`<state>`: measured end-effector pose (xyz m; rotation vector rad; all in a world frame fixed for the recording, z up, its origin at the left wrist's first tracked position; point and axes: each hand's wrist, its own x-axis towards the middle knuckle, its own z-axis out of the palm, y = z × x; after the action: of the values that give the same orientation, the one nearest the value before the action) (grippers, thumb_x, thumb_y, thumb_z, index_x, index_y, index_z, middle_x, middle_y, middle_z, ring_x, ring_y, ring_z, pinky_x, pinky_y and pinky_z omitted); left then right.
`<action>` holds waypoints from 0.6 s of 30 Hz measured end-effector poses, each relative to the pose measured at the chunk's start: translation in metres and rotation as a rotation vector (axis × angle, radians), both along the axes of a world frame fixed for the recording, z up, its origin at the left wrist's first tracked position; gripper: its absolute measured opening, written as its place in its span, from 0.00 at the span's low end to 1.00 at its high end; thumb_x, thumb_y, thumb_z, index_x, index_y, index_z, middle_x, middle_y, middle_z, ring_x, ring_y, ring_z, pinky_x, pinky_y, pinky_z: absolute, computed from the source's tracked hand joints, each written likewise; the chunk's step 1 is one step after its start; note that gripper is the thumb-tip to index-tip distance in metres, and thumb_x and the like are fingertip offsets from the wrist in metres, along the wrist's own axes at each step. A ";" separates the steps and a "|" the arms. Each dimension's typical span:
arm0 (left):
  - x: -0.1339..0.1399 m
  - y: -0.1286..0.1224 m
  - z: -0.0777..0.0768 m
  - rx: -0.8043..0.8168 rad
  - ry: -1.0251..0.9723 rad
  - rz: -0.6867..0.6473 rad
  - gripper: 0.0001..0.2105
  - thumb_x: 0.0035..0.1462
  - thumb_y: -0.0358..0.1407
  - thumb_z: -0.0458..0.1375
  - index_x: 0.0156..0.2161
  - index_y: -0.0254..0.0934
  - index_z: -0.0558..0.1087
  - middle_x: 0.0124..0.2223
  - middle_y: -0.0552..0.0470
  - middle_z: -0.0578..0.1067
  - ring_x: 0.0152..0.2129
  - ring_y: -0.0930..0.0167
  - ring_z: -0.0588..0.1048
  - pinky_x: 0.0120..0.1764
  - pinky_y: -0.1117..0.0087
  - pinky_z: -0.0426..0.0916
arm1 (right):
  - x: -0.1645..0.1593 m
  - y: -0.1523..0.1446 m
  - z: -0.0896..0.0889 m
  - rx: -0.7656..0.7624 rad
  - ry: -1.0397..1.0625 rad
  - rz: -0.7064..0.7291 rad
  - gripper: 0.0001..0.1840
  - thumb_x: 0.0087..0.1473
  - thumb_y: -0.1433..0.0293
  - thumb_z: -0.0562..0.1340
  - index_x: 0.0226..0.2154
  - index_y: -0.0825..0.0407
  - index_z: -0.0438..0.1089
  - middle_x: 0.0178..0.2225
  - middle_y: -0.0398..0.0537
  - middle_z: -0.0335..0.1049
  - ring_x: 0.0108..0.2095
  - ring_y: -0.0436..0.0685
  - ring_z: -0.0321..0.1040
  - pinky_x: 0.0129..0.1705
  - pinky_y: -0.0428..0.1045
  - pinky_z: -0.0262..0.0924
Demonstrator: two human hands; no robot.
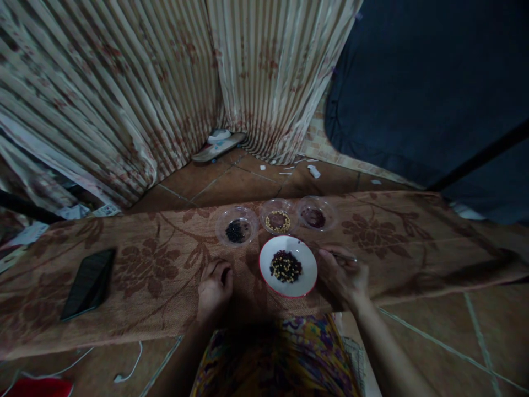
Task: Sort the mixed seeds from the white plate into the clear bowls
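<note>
Striped curtains (124, 99) hang across the upper left of the frame, and below them a brown flowered cloth (413, 242) runs over the tiled floor as a work surface. At the centre sits a white plate (306, 281) with a red rim, holding a mixed heap of dark and pale beans (285, 266). Just behind it stand three clear bowls in a row: dark beans (236, 230), yellow beans (278, 221), reddish ones (313, 218), close enough to reach. Left hand (214, 289) rests curled on the cloth beside the plate, gripping nothing. Right hand (343, 275) pinches thin tweezers (345, 257), seemingly to pick single beans. A phone (88, 284) lies at lower left.
</note>
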<state>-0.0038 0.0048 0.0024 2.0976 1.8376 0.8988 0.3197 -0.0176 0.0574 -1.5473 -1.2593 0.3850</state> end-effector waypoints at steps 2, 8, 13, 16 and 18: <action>-0.001 0.000 -0.001 0.000 0.001 -0.009 0.09 0.61 0.37 0.53 0.41 0.41 0.74 0.44 0.48 0.76 0.43 0.65 0.74 0.49 0.63 0.70 | 0.008 0.015 0.005 0.091 0.028 -0.090 0.13 0.54 0.59 0.66 0.29 0.52 0.77 0.32 0.50 0.78 0.33 0.59 0.74 0.37 0.53 0.67; -0.004 0.002 -0.002 0.026 0.015 -0.014 0.09 0.60 0.38 0.53 0.41 0.41 0.74 0.43 0.48 0.76 0.43 0.64 0.75 0.48 0.62 0.71 | 0.039 0.060 0.016 0.281 0.130 -0.293 0.14 0.50 0.59 0.69 0.29 0.55 0.75 0.30 0.52 0.77 0.32 0.57 0.73 0.38 0.53 0.68; -0.002 0.002 -0.002 0.031 0.019 -0.010 0.09 0.60 0.38 0.53 0.40 0.41 0.74 0.43 0.48 0.76 0.42 0.65 0.75 0.48 0.63 0.71 | 0.030 0.043 0.011 0.225 0.058 -0.238 0.14 0.51 0.59 0.67 0.29 0.54 0.76 0.31 0.51 0.77 0.33 0.56 0.73 0.37 0.51 0.68; -0.001 0.002 0.000 0.020 0.014 0.004 0.09 0.60 0.38 0.52 0.40 0.41 0.74 0.43 0.47 0.76 0.42 0.65 0.75 0.48 0.63 0.71 | 0.015 0.015 0.006 0.099 0.066 -0.126 0.13 0.52 0.59 0.67 0.30 0.52 0.77 0.31 0.50 0.77 0.33 0.57 0.74 0.35 0.51 0.68; 0.000 0.001 0.001 0.013 0.013 0.007 0.09 0.60 0.37 0.53 0.40 0.41 0.74 0.42 0.48 0.76 0.42 0.64 0.75 0.48 0.63 0.71 | 0.008 -0.003 0.001 -0.015 0.079 -0.045 0.14 0.52 0.58 0.67 0.30 0.52 0.78 0.32 0.51 0.78 0.34 0.58 0.74 0.36 0.52 0.69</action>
<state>-0.0038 0.0062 0.0039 2.1110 1.8517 0.9036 0.3272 -0.0201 0.0588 -1.5556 -1.1610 0.4236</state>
